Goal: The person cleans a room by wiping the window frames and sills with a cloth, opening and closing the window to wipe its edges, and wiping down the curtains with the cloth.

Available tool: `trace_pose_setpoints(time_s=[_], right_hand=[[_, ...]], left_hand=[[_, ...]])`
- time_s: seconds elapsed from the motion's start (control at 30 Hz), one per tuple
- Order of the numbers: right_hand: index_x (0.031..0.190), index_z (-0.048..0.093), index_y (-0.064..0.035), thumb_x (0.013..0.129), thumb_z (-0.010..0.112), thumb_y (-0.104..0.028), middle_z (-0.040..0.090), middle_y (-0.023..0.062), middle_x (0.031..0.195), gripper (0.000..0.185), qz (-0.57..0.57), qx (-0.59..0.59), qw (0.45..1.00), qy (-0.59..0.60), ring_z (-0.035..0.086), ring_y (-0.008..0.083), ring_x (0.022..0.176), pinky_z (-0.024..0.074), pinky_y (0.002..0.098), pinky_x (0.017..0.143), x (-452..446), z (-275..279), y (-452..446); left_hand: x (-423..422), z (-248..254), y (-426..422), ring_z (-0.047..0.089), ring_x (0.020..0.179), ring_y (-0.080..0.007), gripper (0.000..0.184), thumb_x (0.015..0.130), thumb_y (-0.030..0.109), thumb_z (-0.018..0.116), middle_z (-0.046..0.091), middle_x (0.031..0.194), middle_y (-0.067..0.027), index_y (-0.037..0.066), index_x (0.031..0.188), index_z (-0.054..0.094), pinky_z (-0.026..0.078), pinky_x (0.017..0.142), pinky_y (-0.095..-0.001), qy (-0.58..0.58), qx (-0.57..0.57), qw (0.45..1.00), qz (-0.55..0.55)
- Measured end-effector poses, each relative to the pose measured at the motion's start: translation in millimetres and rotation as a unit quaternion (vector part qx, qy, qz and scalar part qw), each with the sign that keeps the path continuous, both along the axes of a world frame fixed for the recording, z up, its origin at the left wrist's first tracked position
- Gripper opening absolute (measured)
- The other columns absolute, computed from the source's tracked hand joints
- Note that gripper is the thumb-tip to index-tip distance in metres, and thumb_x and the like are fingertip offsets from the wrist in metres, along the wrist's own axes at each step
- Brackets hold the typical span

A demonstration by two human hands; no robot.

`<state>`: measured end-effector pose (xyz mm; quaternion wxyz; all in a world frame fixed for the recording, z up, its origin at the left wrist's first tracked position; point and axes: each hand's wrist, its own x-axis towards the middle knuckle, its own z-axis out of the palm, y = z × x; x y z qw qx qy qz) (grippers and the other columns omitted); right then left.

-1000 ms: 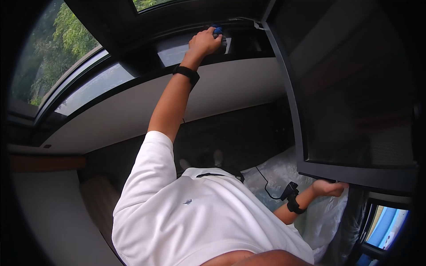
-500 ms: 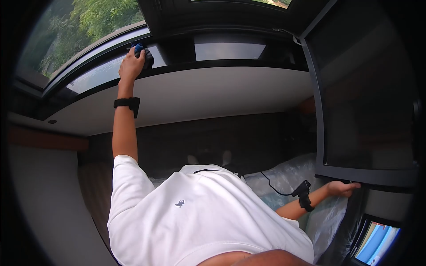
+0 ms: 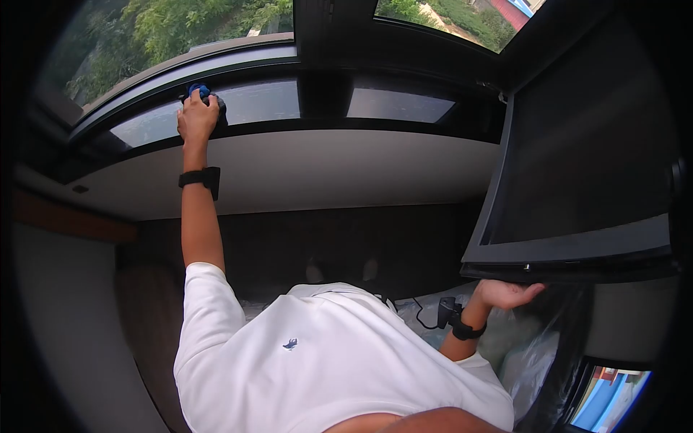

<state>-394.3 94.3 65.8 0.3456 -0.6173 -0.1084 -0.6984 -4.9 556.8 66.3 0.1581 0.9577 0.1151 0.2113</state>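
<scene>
Reaching forward, my left hand [image 3: 198, 121] is closed over a bundled blue and dark cloth [image 3: 220, 110] and presses it on the glossy black window sill [image 3: 325, 105]. Part of the cloth is hidden under my fingers. On the right, an inward-opened window sash [image 3: 577, 173] with a dark pane and grey frame stands at an angle. My right hand [image 3: 509, 294] holds its near edge, thumb stretched out to the right. The other fingers are mostly hidden behind that edge.
A pale wall [image 3: 346, 166] drops from the sill to a dark floor [image 3: 267, 238]. Clear plastic sheeting [image 3: 530, 368] lies at the right behind my arm. A brown wooden ledge [image 3: 72, 215] runs along the left. Trees [image 3: 195, 32] show outside.
My left hand has slid slightly left along the sill with the cloth. The sash's near edge has swung leftward, and my right hand has moved left with it. The view has shifted.
</scene>
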Motion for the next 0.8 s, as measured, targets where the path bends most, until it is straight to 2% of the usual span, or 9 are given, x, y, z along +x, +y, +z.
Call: trace_pose_setpoints(time_s=[0.1,0.13,0.17,0.2,0.3,0.47,0.6,0.7,0.8], right_hand=[[0.142,0.039,0.0020,0.105,0.042,-0.026,0.040,0.0222,0.146,0.047,-0.278,-0.147,0.940,0.134,0.049,0.0287,0.128,0.0393,0.0378,0.109,61.9,0.8,39.9],[0.141,0.035,-0.0004,0.104,0.043,-0.021,0.042,0.0189,0.140,0.043,-0.054,-0.009,0.986,0.158,0.051,0.0258,0.123,0.0422,0.0360,0.104,76.1,18.4,65.3],[0.140,0.031,-0.0028,0.103,0.045,-0.016,0.045,0.0156,0.134,0.041,0.169,0.156,0.956,0.184,0.054,0.0228,0.118,0.0450,0.0341,0.100,80.5,40.1,91.8],[0.133,0.031,-0.0048,0.102,0.049,-0.016,0.041,0.0112,0.126,0.038,0.232,0.105,0.931,0.261,0.054,0.0184,0.113,0.0459,0.0322,0.095,77.2,92.0,108.5],[0.119,0.035,-0.0065,0.098,0.059,-0.014,0.037,0.0044,0.115,0.033,0.316,0.035,0.857,0.405,0.055,0.0110,0.099,0.0479,0.0280,0.081,140.4,104.2,112.1],[0.112,0.038,-0.0037,0.093,0.066,-0.014,0.050,0.0036,0.088,0.036,0.255,-0.049,0.870,0.419,0.061,0.0123,0.074,0.0499,0.0280,0.066,213.0,127.6,117.5],[0.110,0.038,-0.0030,0.091,0.070,-0.018,0.054,0.0072,0.077,0.040,0.159,-0.086,0.860,0.477,0.061,0.0143,0.069,0.0505,0.0309,0.065,261.5,150.6,138.5],[0.109,0.038,-0.0039,0.090,0.070,-0.025,0.059,0.0146,0.080,0.042,0.104,-0.097,0.846,0.514,0.065,0.0226,0.072,0.0515,0.0373,0.067,302.6,158.2,148.0],[0.107,0.042,-0.0039,0.087,0.070,-0.038,0.062,0.0188,0.085,0.048,-0.020,-0.185,0.864,0.468,0.066,0.0398,0.080,0.0502,0.0464,0.074,336.6,158.9,144.7]], left_hand=[[11.4,-24.2,3.3,0.055,0.121,-0.0411,0.055,0.089,0.044,0.053,0.060,0.132,-0.0134,0.013,0.135,0.055,0.039,0.109,-0.0451,-0.076,-0.019,0.995,-0.068],[9.4,-24.3,7.5,0.055,0.121,-0.0411,0.055,0.089,0.044,0.053,0.060,0.132,-0.0134,0.013,0.135,0.055,0.039,0.109,-0.0451,-0.074,-0.024,0.995,-0.062],[-3.4,-19.0,7.1,0.056,0.120,-0.0410,0.054,0.089,0.044,0.054,0.060,0.132,-0.0137,0.013,0.134,0.056,0.039,0.109,-0.0452,-0.042,-0.017,0.997,-0.067],[-26.0,23.4,13.5,0.056,0.120,-0.0410,0.054,0.089,0.043,0.054,0.060,0.132,-0.0141,0.013,0.133,0.057,0.039,0.109,-0.0454,-0.050,-0.031,0.996,-0.064],[-29.8,18.4,16.8,0.057,0.119,-0.0376,0.050,0.089,0.042,0.054,0.062,0.129,-0.0134,0.012,0.129,0.060,0.035,0.113,-0.0443,-0.044,-0.060,0.994,-0.076],[-29.0,21.4,18.4,0.057,0.120,-0.0376,0.051,0.088,0.043,0.055,0.062,0.129,-0.0123,0.013,0.129,0.060,0.035,0.113,-0.0439,-0.052,-0.086,0.992,-0.081],[-25.0,19.2,16.1,0.056,0.120,-0.0376,0.050,0.088,0.043,0.056,0.062,0.130,-0.0114,0.015,0.129,0.060,0.035,0.113,-0.0437,-0.060,-0.107,0.990,-0.074],[-22.1,16.6,18.3,0.056,0.120,-0.0380,0.049,0.087,0.043,0.057,0.062,0.129,-0.0115,0.015,0.128,0.061,0.035,0.113,-0.0442,-0.068,-0.110,0.989,-0.070],[-21.7,14.5,17.1,0.057,0.118,-0.0383,0.048,0.086,0.042,0.057,0.063,0.127,-0.0122,0.014,0.126,0.062,0.036,0.112,-0.0448,-0.083,-0.114,0.988,-0.069]])
